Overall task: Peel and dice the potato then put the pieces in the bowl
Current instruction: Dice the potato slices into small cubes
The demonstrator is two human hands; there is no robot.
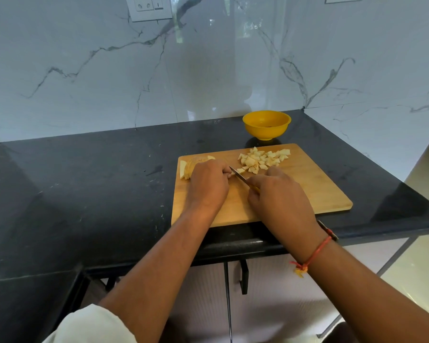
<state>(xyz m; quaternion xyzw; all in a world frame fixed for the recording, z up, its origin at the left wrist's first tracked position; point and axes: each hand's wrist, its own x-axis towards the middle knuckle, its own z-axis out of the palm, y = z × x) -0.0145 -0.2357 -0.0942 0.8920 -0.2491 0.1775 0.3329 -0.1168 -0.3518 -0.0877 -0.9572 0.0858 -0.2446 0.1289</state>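
A wooden cutting board (pixel 307 186) lies on the black counter. On its far side sits a heap of diced potato pieces (pixel 261 158). Peeled potato slices (pixel 187 167) lie stacked at the board's left edge, partly hidden under my left hand (pixel 208 184), whose curled fingers hold them down. My right hand (pixel 278 194) grips a small knife (pixel 238 175) by its yellow handle; the blade points left and touches the potato at my left fingertips. A yellow bowl (pixel 266 125) stands just behind the board; what it holds is unclear.
The black counter (pixel 97 194) stretches left, and its front edge runs just below the board. A marble wall (pixel 208 70) rises directly behind the bowl, with a socket plate (pixel 150 7) at the top. Cabinet doors show below the counter.
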